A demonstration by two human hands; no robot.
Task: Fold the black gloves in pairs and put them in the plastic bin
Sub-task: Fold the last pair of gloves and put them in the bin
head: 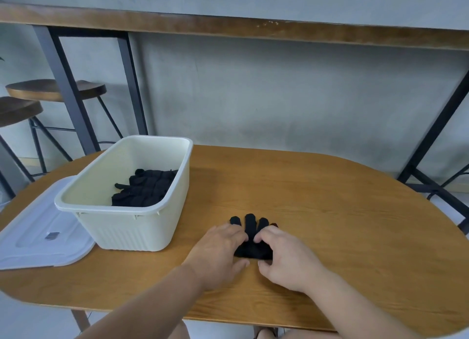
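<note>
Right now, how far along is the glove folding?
Done: black gloves already lie in the plastic bin. In hand: the left hand and right hand press on gloves on the table, fingers still splayed flat. Left: fold these and drop them in the bin. No other loose gloves show.

There is only the one view, from the person's head, tilted forward and down across the oval wooden counter (317, 199) toward the grey concrete wall (279, 97). It sits close over the near edge, and its wide lens bows the dark wooden shelf (228, 27) above.
</note>
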